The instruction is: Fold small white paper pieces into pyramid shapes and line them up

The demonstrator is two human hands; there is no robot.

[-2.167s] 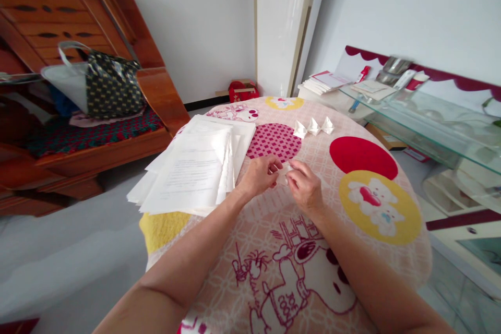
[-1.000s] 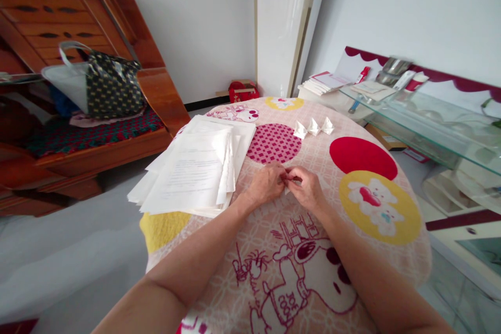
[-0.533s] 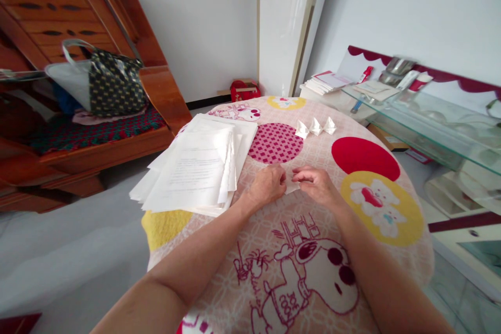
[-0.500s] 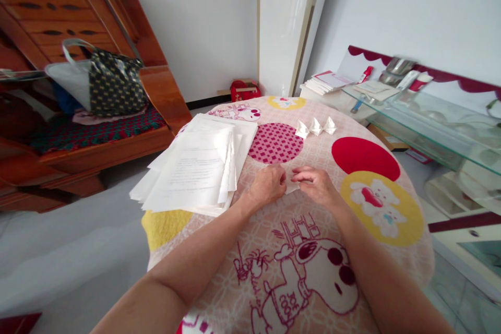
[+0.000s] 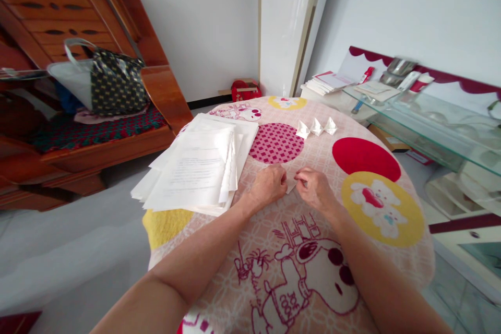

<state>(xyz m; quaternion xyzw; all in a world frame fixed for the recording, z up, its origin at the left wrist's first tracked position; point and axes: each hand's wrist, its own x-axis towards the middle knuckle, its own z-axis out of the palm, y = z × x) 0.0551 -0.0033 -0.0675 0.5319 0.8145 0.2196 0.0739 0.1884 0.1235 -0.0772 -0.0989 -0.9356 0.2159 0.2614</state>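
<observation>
A small piece of white paper [image 5: 290, 186] lies between my hands on the patterned tablecloth [image 5: 254, 240]. My left hand [image 5: 269, 183] rests on the cloth with its fingers curled and closed on the paper's left side. My right hand [image 5: 313, 186] pinches the paper's right edge between thumb and forefinger. My fingers cover much of the piece, so its folds cannot be made out. Beyond my hands, three small folded white paper shapes [image 5: 316, 126] stand in a row. Left of my left hand lies a stack of printed paper sheets [image 5: 191, 167], some with torn edges.
A wooden bench [image 5: 156, 99] with a dark patterned bag [image 5: 117, 81] stands at the left. On the right is a glass-topped cabinet [image 5: 442, 125] with papers [image 5: 326, 82] and metal bowls [image 5: 399, 68]. A white floor-standing air conditioner [image 5: 282, 26] is at the back.
The fingers of my right hand, more spread before, have drawn together into a pinch on the small paper. My left hand stays in nearly the same place.
</observation>
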